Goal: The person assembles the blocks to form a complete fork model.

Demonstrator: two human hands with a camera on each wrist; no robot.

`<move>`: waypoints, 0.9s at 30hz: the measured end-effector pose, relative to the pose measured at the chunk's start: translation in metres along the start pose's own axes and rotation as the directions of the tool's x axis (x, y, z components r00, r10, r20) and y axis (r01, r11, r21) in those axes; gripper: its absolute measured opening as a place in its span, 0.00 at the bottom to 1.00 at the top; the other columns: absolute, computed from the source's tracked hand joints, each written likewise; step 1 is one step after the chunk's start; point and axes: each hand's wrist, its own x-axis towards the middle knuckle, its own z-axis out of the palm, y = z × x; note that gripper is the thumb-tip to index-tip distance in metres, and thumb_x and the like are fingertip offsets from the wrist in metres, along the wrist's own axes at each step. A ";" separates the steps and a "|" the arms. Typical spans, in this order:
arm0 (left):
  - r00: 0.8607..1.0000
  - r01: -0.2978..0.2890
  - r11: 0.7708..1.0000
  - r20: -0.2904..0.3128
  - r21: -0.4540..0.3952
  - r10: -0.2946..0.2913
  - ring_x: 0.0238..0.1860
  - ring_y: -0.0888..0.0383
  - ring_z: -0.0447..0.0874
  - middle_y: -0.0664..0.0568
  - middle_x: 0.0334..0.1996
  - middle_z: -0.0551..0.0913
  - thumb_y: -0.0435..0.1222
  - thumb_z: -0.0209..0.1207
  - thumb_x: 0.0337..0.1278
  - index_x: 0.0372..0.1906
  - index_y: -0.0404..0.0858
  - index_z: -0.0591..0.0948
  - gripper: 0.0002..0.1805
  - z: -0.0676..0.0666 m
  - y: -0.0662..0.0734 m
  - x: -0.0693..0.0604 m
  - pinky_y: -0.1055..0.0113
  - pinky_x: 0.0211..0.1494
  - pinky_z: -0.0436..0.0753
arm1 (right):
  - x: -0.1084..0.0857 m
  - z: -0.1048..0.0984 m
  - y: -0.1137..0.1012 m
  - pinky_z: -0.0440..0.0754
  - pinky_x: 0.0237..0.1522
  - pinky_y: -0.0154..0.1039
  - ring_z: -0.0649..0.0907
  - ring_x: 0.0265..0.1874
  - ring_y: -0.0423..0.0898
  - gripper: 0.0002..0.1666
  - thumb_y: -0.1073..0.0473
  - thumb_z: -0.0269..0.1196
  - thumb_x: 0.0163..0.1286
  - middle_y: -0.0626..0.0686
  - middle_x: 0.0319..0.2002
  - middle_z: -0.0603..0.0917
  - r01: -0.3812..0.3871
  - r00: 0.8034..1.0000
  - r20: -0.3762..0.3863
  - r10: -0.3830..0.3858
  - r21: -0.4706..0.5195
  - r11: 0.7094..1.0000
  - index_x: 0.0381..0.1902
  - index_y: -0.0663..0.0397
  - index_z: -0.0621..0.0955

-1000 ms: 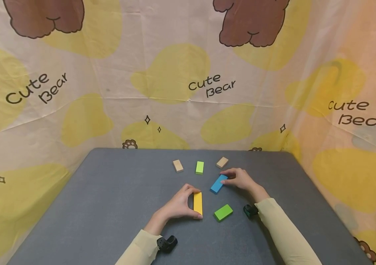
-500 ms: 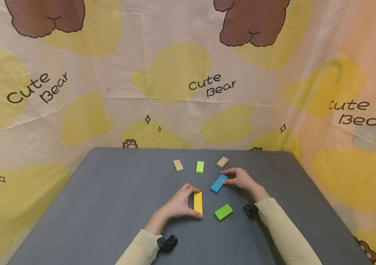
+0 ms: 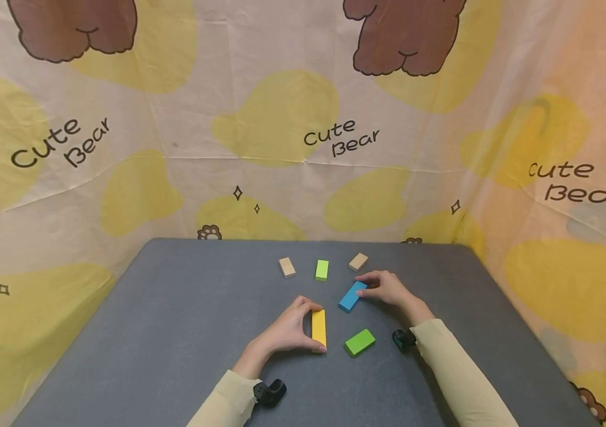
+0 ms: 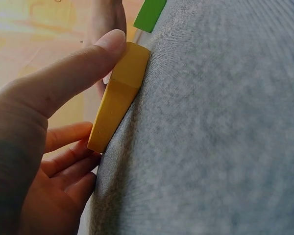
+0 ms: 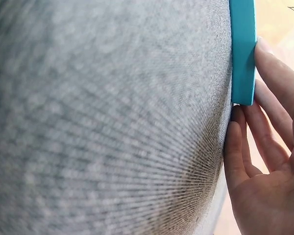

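Note:
My left hand (image 3: 288, 329) pinches a yellow block (image 3: 319, 327) by its two ends, thumb at the near end and a fingertip at the far end. In the left wrist view the yellow block (image 4: 122, 81) lies against the table. My right hand (image 3: 390, 290) holds a blue block (image 3: 352, 296) at its far right end. The right wrist view shows the thumb on the upper face of the blue block (image 5: 243, 58), with other fingers past its end. Between the hands and nearer to me lies a bright green block (image 3: 360, 343), untouched by either hand.
At the back of the grey table (image 3: 201, 296) lie a left wooden block (image 3: 287, 267), a light green block (image 3: 322, 270) and a right wooden block (image 3: 358, 261), spaced apart. A printed cloth (image 3: 271, 118) hangs behind and beside the table.

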 end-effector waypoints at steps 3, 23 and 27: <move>1.000 0.005 1.000 -0.004 -0.006 -0.005 0.56 0.58 0.73 0.53 0.54 0.72 0.58 0.74 0.34 0.63 0.44 0.73 0.47 0.000 0.000 0.000 0.55 0.64 0.75 | 0.000 0.000 0.000 0.81 0.57 0.50 0.83 0.53 0.52 0.27 0.46 0.69 0.59 0.55 0.56 0.84 -0.001 1.000 0.000 0.001 0.005 1.000 0.56 0.48 0.82; 0.958 -0.285 0.955 0.029 0.078 0.284 0.66 0.61 0.75 0.57 0.62 0.79 0.43 0.67 0.55 0.60 0.45 0.79 0.26 -0.020 0.003 -0.013 0.56 0.67 0.76 | 0.002 0.001 0.001 0.80 0.57 0.49 0.82 0.54 0.50 0.27 0.45 0.69 0.59 0.54 0.57 0.83 -0.027 1.000 0.000 0.027 0.006 1.000 0.56 0.45 0.82; 0.949 -0.313 0.946 0.056 0.080 0.309 0.62 0.64 0.79 0.59 0.58 0.83 0.42 0.67 0.53 0.57 0.46 0.82 0.23 -0.021 0.006 -0.014 0.62 0.64 0.78 | 0.002 0.001 0.002 0.80 0.57 0.50 0.82 0.54 0.51 0.27 0.45 0.69 0.59 0.54 0.56 0.83 -0.021 1.000 -0.002 0.021 0.001 1.000 0.56 0.45 0.82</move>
